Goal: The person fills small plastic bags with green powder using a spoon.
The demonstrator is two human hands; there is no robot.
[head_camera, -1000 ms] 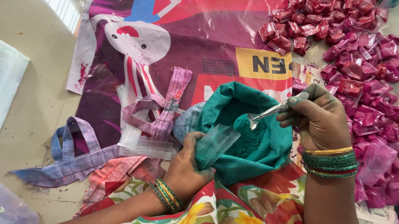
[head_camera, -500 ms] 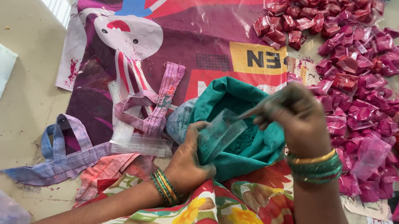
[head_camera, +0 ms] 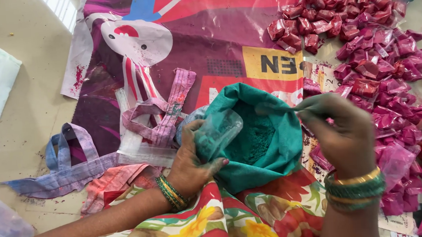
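L hand [head_camera: 190, 160] gripped a small clear pouch [head_camera: 218, 132], fingers clamped round it, just near-left of the green powder bag [head_camera: 256, 135]. R hand [head_camera: 343, 131] pinched a blurred spoon over the bag's right rim. Pink packets [head_camera: 375, 57] lay far right.

A small clear pouch [head_camera: 217, 129], open-mouthed and dusted green, lay tilted in the left hand [head_camera: 189, 159] at the near centre. Just right of it stood a teal bag [head_camera: 268, 154] of green powder, its mouth open. To the far right a heap of small sealed packets [head_camera: 364, 48] of red and magenta powder spread down the right side. A large printed sheet [head_camera: 214, 29], pink and purple with a cartoon figure and a yellow label patch [head_camera: 271, 64], lay beneath them.
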